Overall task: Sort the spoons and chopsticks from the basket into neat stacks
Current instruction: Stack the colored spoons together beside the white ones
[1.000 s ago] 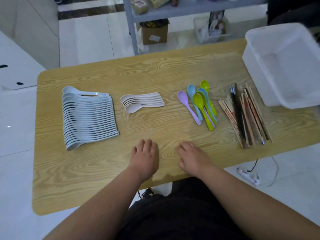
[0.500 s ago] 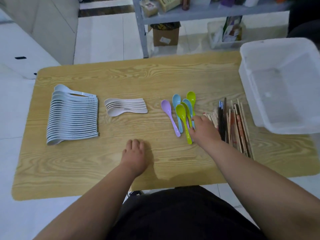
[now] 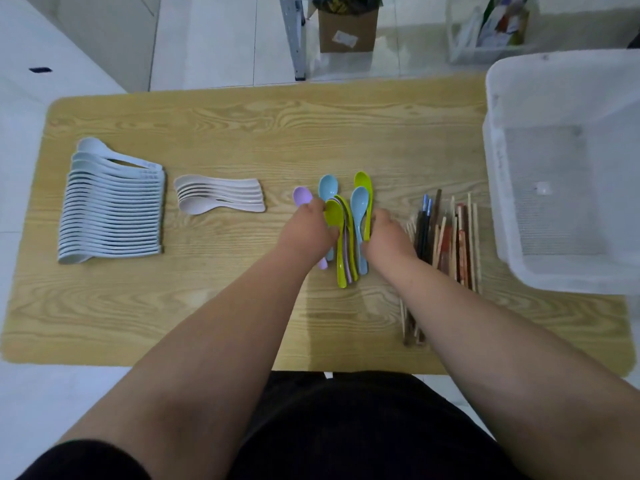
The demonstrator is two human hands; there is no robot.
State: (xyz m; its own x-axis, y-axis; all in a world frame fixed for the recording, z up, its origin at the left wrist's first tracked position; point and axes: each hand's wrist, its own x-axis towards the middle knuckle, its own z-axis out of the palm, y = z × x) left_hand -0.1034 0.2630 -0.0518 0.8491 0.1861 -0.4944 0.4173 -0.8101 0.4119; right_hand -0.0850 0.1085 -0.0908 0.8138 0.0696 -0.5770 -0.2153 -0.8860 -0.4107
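Basket (image 3: pixel 502 216) emptied; only the coloured spoons (image 3: pixel 360 206) lie loose, left hand (image 3: pixel 304 233) and right hand (image 3: pixel 388 237) curled onto them, grip unclear.

Under left hand (image 3: pixel 304 233) — purple spoon (image 3: pixel 302 197) handle; basket (image 3: pixel 502 202) cut off rt edge; chopsticks (image 3: pixel 464 237) partly behind forearm (image 3: pixel 450 306).

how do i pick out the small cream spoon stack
On the wooden table, find the long row of pale blue spoons at the left end. Just right of it lies the cream spoon stack, much shorter and pinkish-white, not blue.
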